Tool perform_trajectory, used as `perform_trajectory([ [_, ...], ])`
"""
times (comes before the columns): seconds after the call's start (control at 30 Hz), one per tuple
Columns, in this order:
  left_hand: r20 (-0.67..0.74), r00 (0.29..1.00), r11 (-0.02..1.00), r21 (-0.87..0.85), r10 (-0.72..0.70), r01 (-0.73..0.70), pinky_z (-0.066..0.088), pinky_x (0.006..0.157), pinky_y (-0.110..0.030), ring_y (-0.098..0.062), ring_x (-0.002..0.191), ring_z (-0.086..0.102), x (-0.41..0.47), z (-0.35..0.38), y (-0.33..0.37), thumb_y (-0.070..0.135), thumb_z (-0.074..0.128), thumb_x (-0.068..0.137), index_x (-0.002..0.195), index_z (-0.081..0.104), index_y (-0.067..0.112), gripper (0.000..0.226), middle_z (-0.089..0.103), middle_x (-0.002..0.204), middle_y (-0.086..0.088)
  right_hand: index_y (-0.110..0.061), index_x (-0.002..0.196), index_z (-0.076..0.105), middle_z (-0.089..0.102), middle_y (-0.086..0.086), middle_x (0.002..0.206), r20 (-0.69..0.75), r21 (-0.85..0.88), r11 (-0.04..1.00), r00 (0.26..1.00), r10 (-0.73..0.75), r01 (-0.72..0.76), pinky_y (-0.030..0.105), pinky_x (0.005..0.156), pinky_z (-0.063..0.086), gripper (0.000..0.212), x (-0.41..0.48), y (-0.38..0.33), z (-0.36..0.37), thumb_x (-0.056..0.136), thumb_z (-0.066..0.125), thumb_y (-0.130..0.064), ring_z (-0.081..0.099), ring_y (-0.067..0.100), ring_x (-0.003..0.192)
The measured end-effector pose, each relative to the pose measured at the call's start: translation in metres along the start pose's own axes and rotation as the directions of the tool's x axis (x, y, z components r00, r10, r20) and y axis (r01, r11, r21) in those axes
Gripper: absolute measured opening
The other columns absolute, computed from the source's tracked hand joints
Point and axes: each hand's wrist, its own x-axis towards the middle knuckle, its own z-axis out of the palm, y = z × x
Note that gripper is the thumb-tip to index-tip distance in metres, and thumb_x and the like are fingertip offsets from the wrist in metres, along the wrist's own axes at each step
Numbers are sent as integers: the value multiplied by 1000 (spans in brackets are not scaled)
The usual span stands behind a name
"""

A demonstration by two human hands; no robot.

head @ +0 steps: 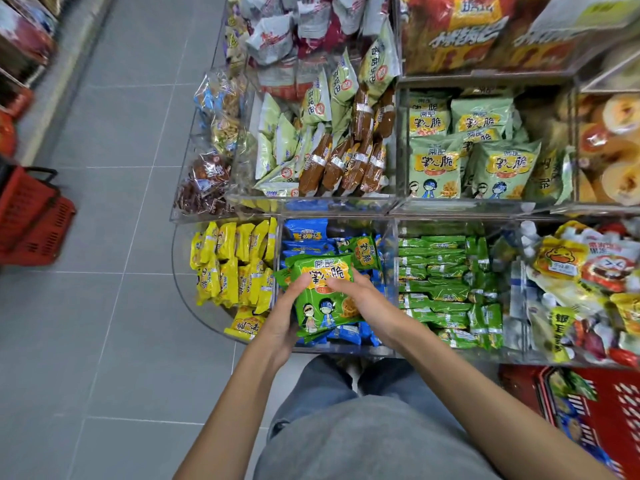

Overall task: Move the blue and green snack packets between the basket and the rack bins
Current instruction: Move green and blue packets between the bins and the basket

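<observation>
The green stack lies over blue packets in the middle bin; the left grip clasps its side and the right grip pinches its top; it seems a lift-out step; next, I think, raise it over the wall toward the basket.

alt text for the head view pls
Left hand and right hand hold a stack of green snack packets over a clear bin of blue packets. Yellow packets fill the bin left of it, green ones the right; a red basket stands nearby.
</observation>
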Motion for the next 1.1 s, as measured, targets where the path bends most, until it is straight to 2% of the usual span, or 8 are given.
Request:
perform_trajectory([
  [0.13, 43, 999, 998, -60, -13, 16, 55, 76, -33, -21, 87, 70, 5, -3, -4, 36, 77, 55, 95, 71, 22, 43, 74, 93, -4, -28, 149, 12, 15, -7, 156, -27, -28, 998, 998, 53, -54, 34, 110, 19, 73, 7, 4, -1, 90, 51, -47, 21, 14, 141],
  [0.3, -61, 998, 986, -166, 9, -19, 56, 59, -28, -20, 74, 71, 16, 1, -4, 28, 73, 62, 103, 65, 17, 44, 74, 84, -4, -27, 143, 34, 32, -3, 151, -17, 69, 983, 985, 169, -167, 45, 116, 13, 67, 18, 0, -3, 87, 39, -62, 29, 17, 139],
  [0.43, -90, 996, 966, -258, -5, -19, 59, 59, -33, -22, 70, 71, 27, -6, -9, 26, 70, 64, 101, 64, 15, 39, 74, 82, -6, -25, 120, 56, 56, -8, 125, -81, 185, 978, 990, 114, -98, 30, 96, 37, 46, 35, -1, -16, 96, 27, -52, 52, 9, 110],
  [0.53, -84, 996, 966, -257, -26, 3, 59, 69, -37, -22, 76, 71, 34, -18, -12, 25, 71, 64, 113, 60, 12, 51, 74, 88, -7, -12, 118, 56, 61, 6, 110, -287, 308, 941, 929, 232, -140, 26, 72, 48, 35, 64, 4, -37, 97, 43, -36, 56, 17, 83],
  [0.63, -100, 994, 977, -215, -32, 9, 60, 72, -38, -24, 85, 70, 40, -27, -15, 38, 89, 37, 126, 52, 10, 101, 71, 103, -11, -1, 129, 43, 53, 7, 98, -493, 219, 937, 797, 348, -274, 27, 60, 41, 47, 99, 23, -53, 89, 59, -21, 46, 16, 73],
  [0.7, -105, 994, 980, -196, -36, 15, 60, 69, -37, -25, 88, 69, 42, -31, -16, 47, 91, 25, 134, 46, 7, 125, 66, 113, -15, -2, 136, 34, 52, 16, 123, -561, 153, 940, 756, 337, -305, 35, 76, 46, 61, 124, 36, -59, 86, 64, -18, 53, 25, 97],
  [0.83, -121, 991, 969, -244, -63, 32, 58, 64, -34, -23, 86, 71, 44, -32, -21, 44, 93, 26, 139, 40, 5, 130, 66, 112, -14, -10, 148, -6, 2, 19, 156, -595, 50, 885, 698, 398, -462, 43, 115, 17, 94, 163, 51, -60, 87, 63, -31, 12, 36, 142],
  [1.1, -171, 977, 956, -286, -124, 71, 57, 64, -33, -23, 87, 71, 39, -23, -31, 43, 93, 26, 138, 41, 7, 129, 69, 105, -10, -6, 134, 38, 49, 15, 134, -710, 120, 945, 640, 295, -303, 41, 101, 44, 65, 170, 63, -57, 81, 66, -31, 51, 32, 119],
])
